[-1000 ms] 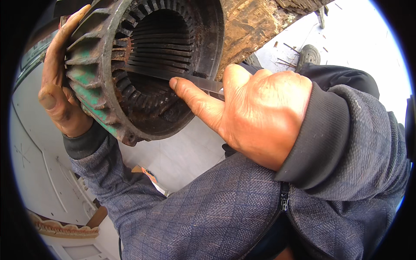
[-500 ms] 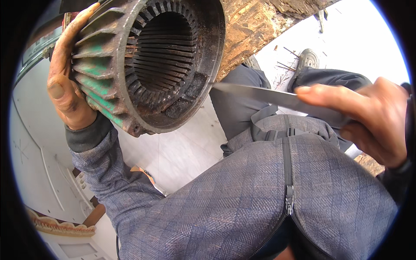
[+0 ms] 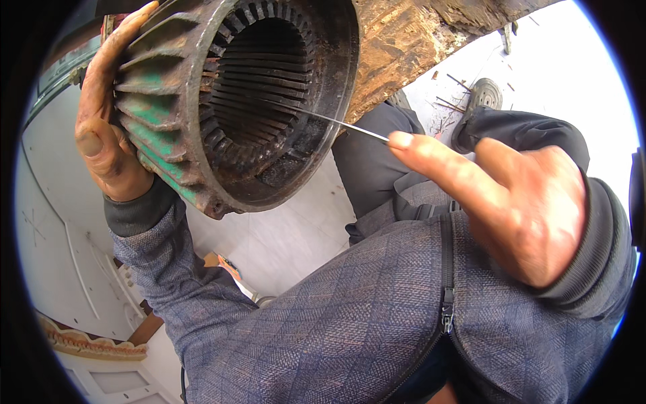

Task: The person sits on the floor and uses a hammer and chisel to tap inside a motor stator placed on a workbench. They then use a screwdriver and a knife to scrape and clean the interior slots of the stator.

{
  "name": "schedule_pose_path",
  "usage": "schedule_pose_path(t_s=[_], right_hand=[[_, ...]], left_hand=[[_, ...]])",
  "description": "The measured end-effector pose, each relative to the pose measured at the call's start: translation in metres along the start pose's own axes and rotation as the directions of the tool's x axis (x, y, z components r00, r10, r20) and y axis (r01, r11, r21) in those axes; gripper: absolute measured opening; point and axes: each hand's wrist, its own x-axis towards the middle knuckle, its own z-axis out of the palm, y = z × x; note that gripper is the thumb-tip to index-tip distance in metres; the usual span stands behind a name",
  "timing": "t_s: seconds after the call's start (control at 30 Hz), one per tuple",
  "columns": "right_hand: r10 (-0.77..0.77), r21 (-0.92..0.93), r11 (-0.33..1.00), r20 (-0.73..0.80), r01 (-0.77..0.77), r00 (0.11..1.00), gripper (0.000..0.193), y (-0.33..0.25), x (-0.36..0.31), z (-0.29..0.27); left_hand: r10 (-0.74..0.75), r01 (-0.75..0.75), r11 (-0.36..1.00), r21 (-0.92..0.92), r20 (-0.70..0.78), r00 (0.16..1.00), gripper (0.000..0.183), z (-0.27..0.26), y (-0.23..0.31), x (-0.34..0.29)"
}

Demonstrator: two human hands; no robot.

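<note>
A round finned motor housing [image 3: 159, 114], dark metal with worn green paint, is tilted so its open end faces right. Inside it sits a stator core [image 3: 262, 81] with a ring of narrow slots and dark grime about the rim. My left hand [image 3: 108, 148] is closed round the housing's left side, thumb and a long finger against the fins. In my right hand [image 3: 518, 209] is a thin knife-like steel blade [image 3: 350, 126], seen edge-on, index finger stretched along it. The blade crosses the rim into the slotted bore; its handle is hidden in my palm.
Behind the housing lies a rough, chipped wooden block [image 3: 404, 54]. Dark-trousered legs [image 3: 377, 158] and a shoe [image 3: 486, 94] are beyond my right hand, with thin dark scraps [image 3: 452, 104] on the pale floor. A small orange item [image 3: 229, 266] lies near my left sleeve.
My right hand has moved left, toward the housing. The blade has turned from flat-on to edge-on, and its tip has passed from the rim into the bore. The left hand keeps its hold.
</note>
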Motion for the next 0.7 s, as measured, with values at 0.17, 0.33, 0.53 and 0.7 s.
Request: schedule_pose_path(t_s=[0.17,0.33,0.53,0.7], right_hand=[[0.109,0.053,0.992,0.075,-0.113,0.991,0.075,-0.011,-0.015,-0.01],[0.08,-0.065,0.995,0.057,-0.076,0.995,0.072,-0.02,-0.012,-0.009],[0.026,-0.204,0.979,0.079,-0.01,0.997,0.074,-0.032,-0.004,0.002],[-0.023,-0.013,1.0,0.129,0.025,0.991,0.078,-0.015,0.022,0.011]], left_hand=[[0.001,-0.001,1.0,0.002,-0.017,1.0,0.122,-0.001,-0.001,0.0],[0.022,-0.025,0.994,0.107,0.022,1.0,0.12,-0.002,0.003,0.002],[0.05,-0.049,0.995,0.09,-0.008,0.999,0.115,0.004,0.003,0.004],[0.053,-0.055,0.993,0.104,0.021,0.998,0.113,0.002,0.004,0.001]])
